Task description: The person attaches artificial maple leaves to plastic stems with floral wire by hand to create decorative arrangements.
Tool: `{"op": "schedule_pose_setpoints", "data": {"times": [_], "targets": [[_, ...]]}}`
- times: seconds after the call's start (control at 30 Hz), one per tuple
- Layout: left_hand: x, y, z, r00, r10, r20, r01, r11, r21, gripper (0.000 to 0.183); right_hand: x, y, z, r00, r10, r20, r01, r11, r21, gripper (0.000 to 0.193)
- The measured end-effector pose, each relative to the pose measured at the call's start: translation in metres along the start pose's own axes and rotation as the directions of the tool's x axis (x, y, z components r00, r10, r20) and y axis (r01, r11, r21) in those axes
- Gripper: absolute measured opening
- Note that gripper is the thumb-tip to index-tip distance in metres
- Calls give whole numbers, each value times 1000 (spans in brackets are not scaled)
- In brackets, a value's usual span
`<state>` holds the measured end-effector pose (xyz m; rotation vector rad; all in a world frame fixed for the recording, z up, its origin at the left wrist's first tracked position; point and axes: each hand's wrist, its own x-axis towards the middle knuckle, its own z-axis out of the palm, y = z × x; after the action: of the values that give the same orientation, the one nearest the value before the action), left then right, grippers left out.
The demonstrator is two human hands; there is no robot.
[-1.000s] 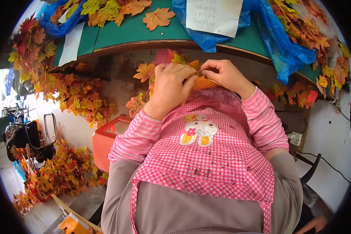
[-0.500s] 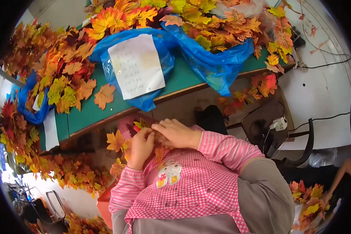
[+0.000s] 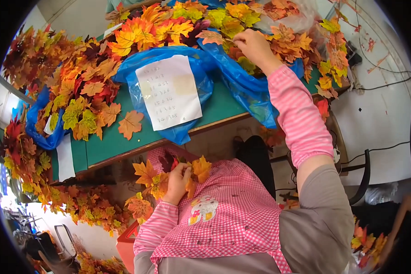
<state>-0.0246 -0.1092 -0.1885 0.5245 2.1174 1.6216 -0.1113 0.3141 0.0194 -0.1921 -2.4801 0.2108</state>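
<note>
1. Fingers of the left hand (image 3: 177,181) are closed around a small bunch of artificial maple leaves (image 3: 169,173), orange, yellow and dark red, held low in front of the pink checked apron (image 3: 223,219).
2. Right hand (image 3: 253,45) is stretched far forward to the pile of leaves (image 3: 278,36) on the table; its fingertips are pinched on a leaf at the edge of the pile, but how firm the grip is I cannot tell.
3. Under this pile lies a blue plastic bag (image 3: 242,86), spread over the green table (image 3: 109,146).
4. A white paper sheet (image 3: 169,91) with handwriting lies on the blue plastic, left of the right arm.
5. One single orange leaf (image 3: 130,123) lies alone on the green surface, near the paper.
6. More leaves hang in garlands (image 3: 77,205) below the table edge, at the left side.
</note>
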Motion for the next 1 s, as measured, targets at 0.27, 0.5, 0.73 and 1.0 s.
{"op": "schedule_pose_setpoints", "data": {"times": [0.27,0.5,0.73,1.0], "targets": [[-2,7,-9,1000,2,4,-2,998,59,9,53,38,54,993,-100,62,103,994,-43,20],[1,3,-9,996,25,80,-30,997,68,13,30,0,-40,941,216,-259,-20,803,596,21],[-9,16,8,977,215,8,-188,838,512,12,-83,-89,-96,954,39,297,-73,992,102,9],[-11,8,24,938,225,264,-343,489,802,16,-201,-187,-18,580,-519,628,-75,733,676,11]]}}
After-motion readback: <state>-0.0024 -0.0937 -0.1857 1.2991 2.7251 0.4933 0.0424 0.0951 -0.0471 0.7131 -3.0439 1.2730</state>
